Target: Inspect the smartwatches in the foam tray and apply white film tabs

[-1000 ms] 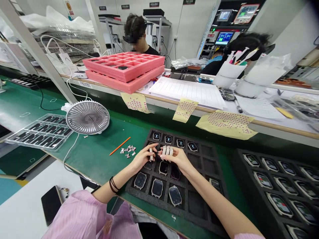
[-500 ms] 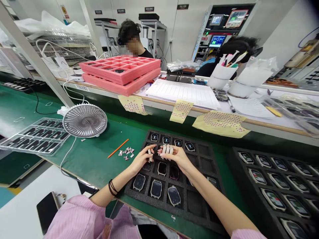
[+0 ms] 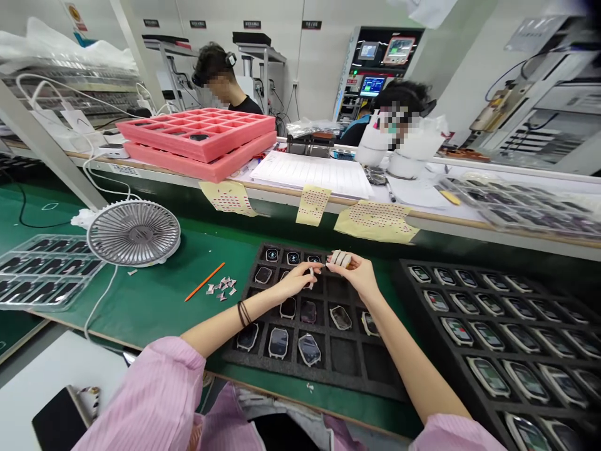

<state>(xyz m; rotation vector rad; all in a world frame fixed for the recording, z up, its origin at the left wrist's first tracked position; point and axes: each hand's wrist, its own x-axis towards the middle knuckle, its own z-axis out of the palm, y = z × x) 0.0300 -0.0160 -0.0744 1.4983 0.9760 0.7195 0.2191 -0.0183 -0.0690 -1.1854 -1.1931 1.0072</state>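
This is an electronics workshop of the factory-line kind: black foam trays holding squarish watches in rows lie on a green-topped bench, with pink foam trays stacked on the raised shelf along its far edge. Two other people are beyond that shelf, and behind them stand a rack with lit screens and a pale wall bearing small black signs. The apparatus farther right may be production machinery, though it is too indistinct to identify.
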